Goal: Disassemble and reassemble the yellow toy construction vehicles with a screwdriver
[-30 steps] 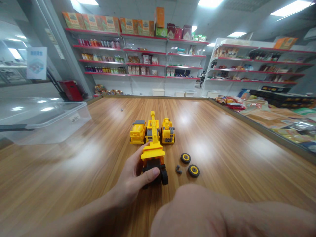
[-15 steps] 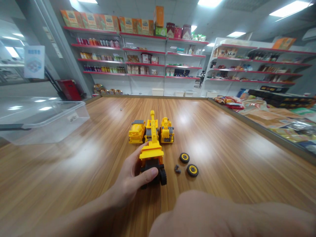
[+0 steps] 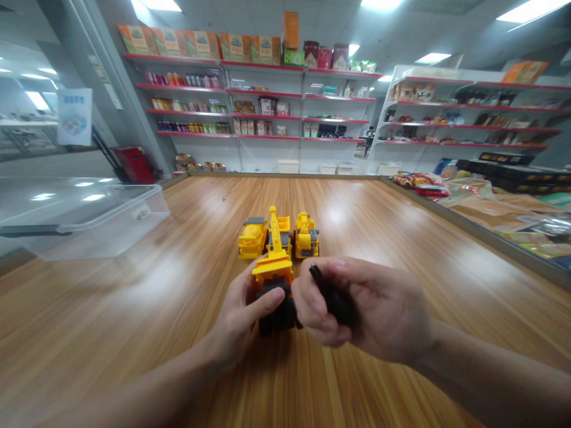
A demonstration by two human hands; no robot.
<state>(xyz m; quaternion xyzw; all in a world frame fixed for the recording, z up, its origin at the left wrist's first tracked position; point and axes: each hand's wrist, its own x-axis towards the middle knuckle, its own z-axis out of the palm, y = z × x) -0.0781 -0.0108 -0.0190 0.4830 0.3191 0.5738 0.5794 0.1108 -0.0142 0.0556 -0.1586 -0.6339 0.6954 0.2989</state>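
My left hand (image 3: 250, 303) is closed around the black base of a yellow toy crane truck (image 3: 273, 263), thumb across it. The truck's boom points away from me, and black wheels show low on the near end. Just to the right, my right hand (image 3: 375, 303) is curled around a black object with a narrow tip (image 3: 332, 297); the fingers cover part of it, and its kind is unclear. Behind the truck stand a yellow toy mixer truck (image 3: 253, 238), a yellow toy dump truck (image 3: 283, 224) partly covered by the boom, and a yellow toy excavator (image 3: 307, 236).
A clear plastic bin (image 3: 147, 217) sits at the left of the wooden table (image 3: 383, 220). Bagged goods (image 3: 473, 199) lie beyond the table's right edge. Stocked shelves (image 3: 263, 117) line the back. One tiny object (image 3: 223, 198) lies far off on the tabletop.
My right hand has come up from the lower right, now with the black object in it. It covers the spot where two loose wheels and a small grey part lay. My left hand keeps its hold.
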